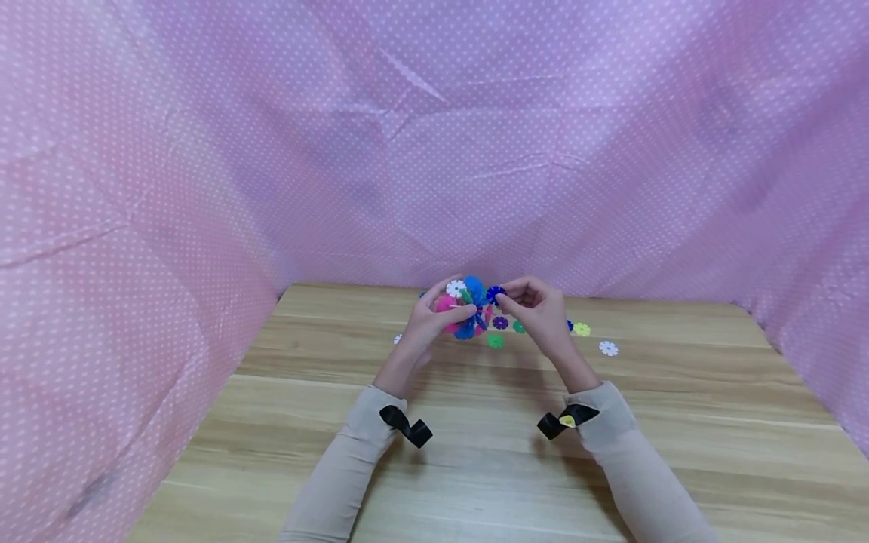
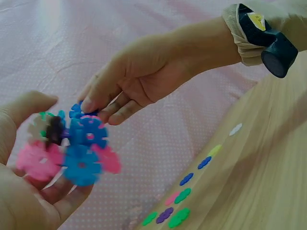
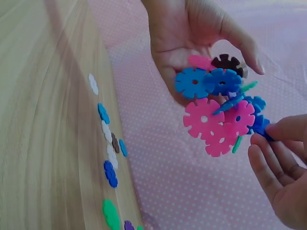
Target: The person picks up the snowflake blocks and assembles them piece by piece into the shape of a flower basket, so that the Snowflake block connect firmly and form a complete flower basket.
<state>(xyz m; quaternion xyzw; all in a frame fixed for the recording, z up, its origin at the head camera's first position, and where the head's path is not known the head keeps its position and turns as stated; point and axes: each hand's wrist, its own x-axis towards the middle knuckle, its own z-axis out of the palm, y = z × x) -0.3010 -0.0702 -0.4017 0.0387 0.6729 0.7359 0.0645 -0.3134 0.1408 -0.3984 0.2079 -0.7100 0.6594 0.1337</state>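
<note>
My left hand (image 1: 419, 328) holds a cluster of interlocking plastic snowflake discs (image 3: 201, 116), slotted together at different angles. Blue, pink, green, white and dark brown discs show in it. In the right wrist view the cluster rests over the left palm, with the thumb raised beside it. Between the thumb and fingers of my right hand (image 1: 548, 323) is a dark blue snowflake disc (image 1: 495, 294), right at the cluster's edge. Fingertips partly cover that disc in both wrist views. Both hands are raised over the far part of the table.
Loose snowflake discs lie in a rough row along the table's far side, among them a white disc (image 1: 608, 348), a yellow disc (image 1: 581, 329), a green disc (image 1: 495, 342) and a purple disc (image 1: 500, 323). Beyond the wooden table (image 1: 475, 475) hangs a pink dotted cloth (image 1: 434, 173).
</note>
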